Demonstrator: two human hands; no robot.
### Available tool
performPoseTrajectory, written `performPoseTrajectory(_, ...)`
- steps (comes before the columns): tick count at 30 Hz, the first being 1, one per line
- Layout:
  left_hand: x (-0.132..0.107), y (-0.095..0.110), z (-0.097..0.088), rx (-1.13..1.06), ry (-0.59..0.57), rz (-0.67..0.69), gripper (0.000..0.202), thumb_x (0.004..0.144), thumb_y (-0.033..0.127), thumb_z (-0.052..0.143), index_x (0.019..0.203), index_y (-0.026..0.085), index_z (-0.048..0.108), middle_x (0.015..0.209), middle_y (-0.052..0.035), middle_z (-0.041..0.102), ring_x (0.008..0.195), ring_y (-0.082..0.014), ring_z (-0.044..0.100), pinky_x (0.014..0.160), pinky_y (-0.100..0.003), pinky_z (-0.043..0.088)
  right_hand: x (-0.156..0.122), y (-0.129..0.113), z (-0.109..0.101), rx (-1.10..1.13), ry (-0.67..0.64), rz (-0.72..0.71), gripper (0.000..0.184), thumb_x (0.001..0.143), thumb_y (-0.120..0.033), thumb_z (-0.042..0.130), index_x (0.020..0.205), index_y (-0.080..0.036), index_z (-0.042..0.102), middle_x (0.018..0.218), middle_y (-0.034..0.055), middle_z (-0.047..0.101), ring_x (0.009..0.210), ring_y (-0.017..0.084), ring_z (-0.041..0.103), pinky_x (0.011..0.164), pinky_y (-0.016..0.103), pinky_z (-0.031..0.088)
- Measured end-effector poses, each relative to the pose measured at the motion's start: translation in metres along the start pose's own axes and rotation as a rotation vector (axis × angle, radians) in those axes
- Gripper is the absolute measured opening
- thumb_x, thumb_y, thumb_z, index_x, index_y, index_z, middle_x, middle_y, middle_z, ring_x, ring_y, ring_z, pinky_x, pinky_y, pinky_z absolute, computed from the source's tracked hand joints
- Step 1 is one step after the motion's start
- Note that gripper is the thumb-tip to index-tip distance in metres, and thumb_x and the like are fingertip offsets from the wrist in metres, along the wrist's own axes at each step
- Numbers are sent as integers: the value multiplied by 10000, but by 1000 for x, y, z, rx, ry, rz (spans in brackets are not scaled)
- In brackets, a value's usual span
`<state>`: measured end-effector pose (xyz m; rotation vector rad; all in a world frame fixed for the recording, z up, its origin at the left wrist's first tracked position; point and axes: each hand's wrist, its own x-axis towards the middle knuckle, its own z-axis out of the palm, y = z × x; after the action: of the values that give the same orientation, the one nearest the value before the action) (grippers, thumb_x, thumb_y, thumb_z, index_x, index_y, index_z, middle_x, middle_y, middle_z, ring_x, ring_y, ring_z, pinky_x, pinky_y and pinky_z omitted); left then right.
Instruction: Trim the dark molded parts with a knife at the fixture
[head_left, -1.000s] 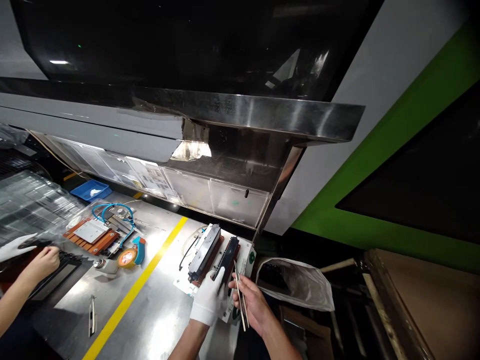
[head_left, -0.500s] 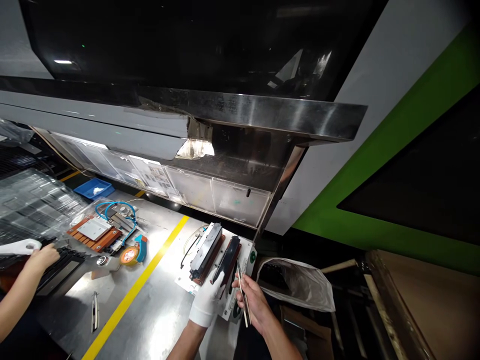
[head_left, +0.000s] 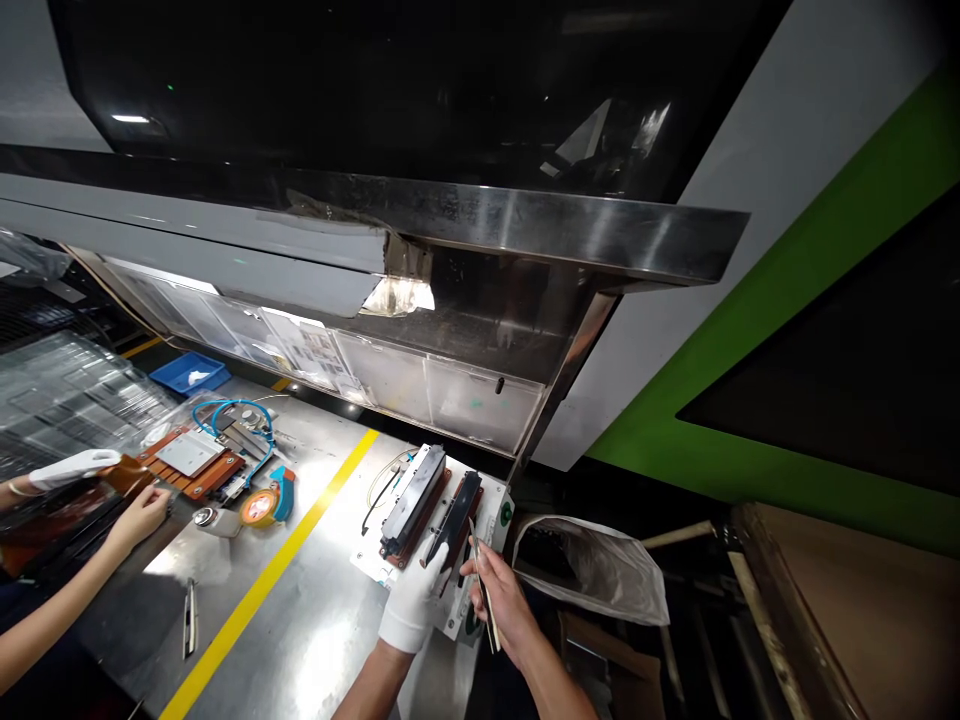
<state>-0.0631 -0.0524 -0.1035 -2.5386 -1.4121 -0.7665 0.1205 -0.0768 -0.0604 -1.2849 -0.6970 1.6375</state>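
My left hand [head_left: 411, 606], in a white glove, closes on the near end of a long black part [head_left: 459, 510] that lies on the right side of a white fixture plate [head_left: 452, 622]. Just to its right is my bare right hand [head_left: 504, 598], whose fingers pinch a pair of tweezers [head_left: 484, 595]. The tweezers point up and away, their tips beside the black part's right edge. On the fixture's left side sits a grey-topped block [head_left: 415, 500] with brown sides. Thin wires lie beside that block.
A yellow tape line [head_left: 274, 565] crosses the metal table. Left of it lie other tweezers [head_left: 190, 618], a tape roll [head_left: 259, 507], a small bottle [head_left: 217, 522] and a brown fixture [head_left: 196, 462]. A co-worker's hands [head_left: 139, 518] are at far left. A white-lined bin [head_left: 626, 580] stands right.
The tweezers in my right hand have tilted slightly, tips shifting a little left. My left hand stays on the black part. The co-worker's bare hand has moved right, and a brownish sheet now shows there.
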Motion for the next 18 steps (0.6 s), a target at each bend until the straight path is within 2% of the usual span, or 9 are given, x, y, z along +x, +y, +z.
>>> performPoseTrajectory(1,-2,0,1,4,9,-1,459,854,60,532,1311,77,577,1179,-237,718,1060,-304,726,841,-395,641,1,2,-2,-158,22,-75,622,891,-616,558,1378,-229,573,1065,93,710,614,138,600,487,251,435)
performPoseTrajectory(3,-4,0,4,6,22,-4,443,875,57,504,1313,86,569,1202,-236,709,1068,-288,724,860,-385,637,1,3,-5,-509,80,-265,513,948,-486,489,1379,-231,601,1201,113,699,903,221,683,730,322,541)
performPoseTrajectory(5,-6,1,6,9,35,5,422,895,66,484,1308,91,566,1231,-236,694,1109,-280,708,898,-389,628,-4,0,-3,-808,116,-411,472,974,-337,425,1414,-257,578,1280,99,676,1121,251,646,916,341,507)
performPoseTrajectory(6,-7,1,7,15,46,9,408,904,74,480,1302,96,568,1235,-230,691,1129,-276,699,914,-389,624,-6,-3,-1,-926,120,-444,486,977,-277,395,1437,-280,552,1272,88,680,1131,247,645,921,331,498)
performPoseTrajectory(8,-9,2,9,30,69,2,396,926,105,476,1312,116,563,1250,-212,688,1165,-265,681,939,-384,618,-11,-9,5,-1108,104,-451,513,980,-206,358,1448,-330,529,1175,64,709,1018,221,683,826,290,497)
performPoseTrajectory(11,-15,1,16,34,69,-29,460,937,102,449,1386,164,523,1277,-174,689,1207,-247,659,970,-369,609,-14,-16,14,-1271,64,-446,488,1000,-201,347,1399,-381,564,1026,34,715,873,188,693,687,254,450)
performPoseTrajectory(14,-22,-2,23,26,55,-41,528,924,69,432,1430,205,497,1301,-148,688,1205,-246,661,983,-374,604,-13,-19,18,-1332,39,-457,476,1001,-201,357,1380,-391,571,982,24,702,831,174,682,642,255,407)
performPoseTrajectory(18,-27,-3,28,20,41,-46,528,909,68,454,1419,192,517,1324,-164,672,1225,-266,647,988,-385,603,-11,-25,19,-1338,24,-458,470,992,-194,372,1355,-401,589,948,16,697,799,153,662,626,252,376)
